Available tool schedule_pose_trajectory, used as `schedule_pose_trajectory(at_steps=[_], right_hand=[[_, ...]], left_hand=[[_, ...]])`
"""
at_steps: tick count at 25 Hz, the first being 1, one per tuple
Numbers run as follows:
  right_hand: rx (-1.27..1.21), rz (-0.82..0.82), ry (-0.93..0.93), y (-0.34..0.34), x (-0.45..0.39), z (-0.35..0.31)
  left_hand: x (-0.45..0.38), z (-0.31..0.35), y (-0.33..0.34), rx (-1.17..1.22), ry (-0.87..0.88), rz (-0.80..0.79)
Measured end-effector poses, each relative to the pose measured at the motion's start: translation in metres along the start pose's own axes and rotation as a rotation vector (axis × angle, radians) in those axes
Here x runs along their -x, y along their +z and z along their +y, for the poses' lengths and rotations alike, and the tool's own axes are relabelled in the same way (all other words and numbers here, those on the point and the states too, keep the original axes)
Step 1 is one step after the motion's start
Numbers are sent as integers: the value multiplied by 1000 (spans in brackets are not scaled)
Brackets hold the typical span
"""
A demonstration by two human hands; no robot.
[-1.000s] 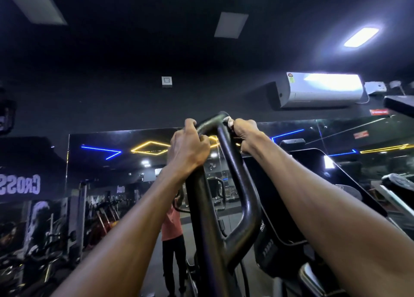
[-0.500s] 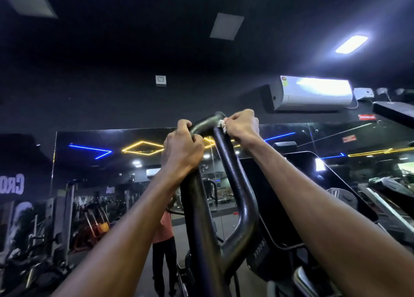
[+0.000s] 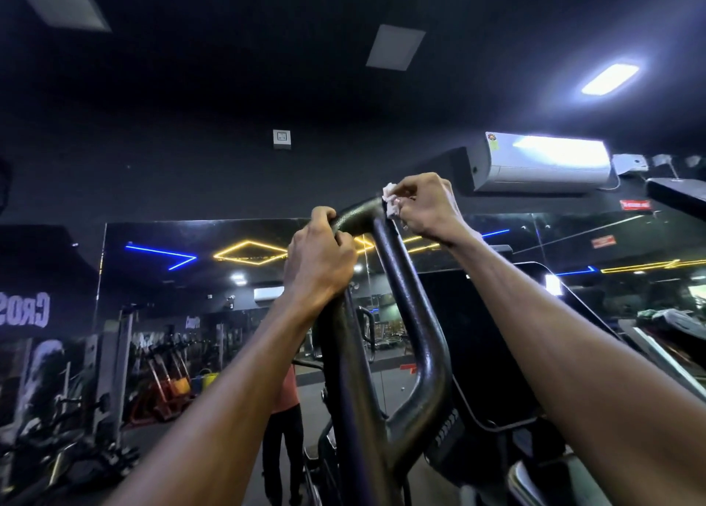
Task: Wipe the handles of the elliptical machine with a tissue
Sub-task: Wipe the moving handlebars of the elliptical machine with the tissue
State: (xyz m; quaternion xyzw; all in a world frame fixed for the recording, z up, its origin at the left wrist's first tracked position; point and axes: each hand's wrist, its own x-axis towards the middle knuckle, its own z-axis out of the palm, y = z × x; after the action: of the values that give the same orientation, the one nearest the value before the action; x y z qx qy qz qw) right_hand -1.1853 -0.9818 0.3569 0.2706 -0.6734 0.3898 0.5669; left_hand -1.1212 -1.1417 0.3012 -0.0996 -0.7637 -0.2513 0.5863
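Handle: we see the black elliptical handle [image 3: 405, 314], a looped tube with a pebbled, slightly glossy skin, bending round at the top.
Left hand: our left hand [image 3: 319, 261] is curled round the loop's left side just below the top bend.
Right hand: our right hand [image 3: 426, 209] pinches the tissue at the top right corner of the loop.
Tissue: the tissue [image 3: 390, 200] is a small white crumpled wad, touching the bar.
Console: a dark flat panel [image 3: 470, 333] sits just beside the handle.
Behind: a mirror wall [image 3: 191, 276] and a white air conditioner [image 3: 542, 161].
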Motion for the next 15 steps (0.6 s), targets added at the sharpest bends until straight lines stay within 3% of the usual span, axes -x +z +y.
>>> schedule_pose_trajectory(at_steps=[2,4,10,15], right_hand=[[23,3,-40,2,-13,-9],[107,-111,-97,9,-19,-15],[287,-162,9,12,-27,-7],[413,-415,-103,26,-39,-39]], left_hand=[[0,1,1,5,-1,0],[-1,0,1,19,-1,-2],[3,-4,0,92,-4,-11],[2,-4,-1,223,-79,175]])
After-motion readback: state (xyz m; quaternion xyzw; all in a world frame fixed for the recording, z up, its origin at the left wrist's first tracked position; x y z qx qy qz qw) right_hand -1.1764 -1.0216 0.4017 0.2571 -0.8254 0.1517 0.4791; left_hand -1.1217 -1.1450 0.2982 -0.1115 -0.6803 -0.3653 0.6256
